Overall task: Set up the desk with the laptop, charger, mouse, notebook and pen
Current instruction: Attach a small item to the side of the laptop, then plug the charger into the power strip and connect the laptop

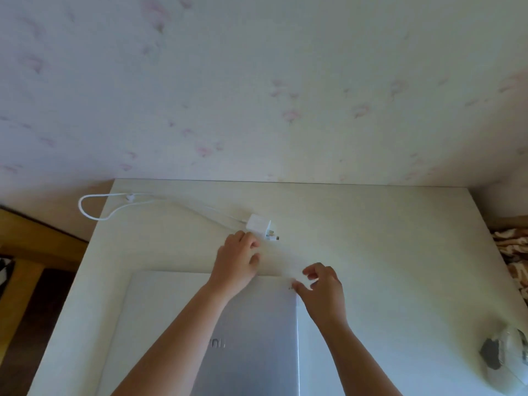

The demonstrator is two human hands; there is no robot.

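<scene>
I note two hands over the desk (371, 238). The left hand (238, 260) has its fingers curled beside the charger (258, 224), just short of it; I cannot tell whether it holds the cable. The right hand (320, 287) hovers at the laptop's far right corner, fingers loosely bent and apart. One closed silver laptop (257, 338) lies nearest me. One white charger, its cable (94, 212) looping off the left edge. One mouse (505, 355) at right.

A pale wall (257, 81) dotted with faint pink flowers is seen behind the white counter (371, 224). Wooden flooring (34, 244) is glimpsed at the left, and a brown patterned fabric (514, 252) is caught at the right edge.
</scene>
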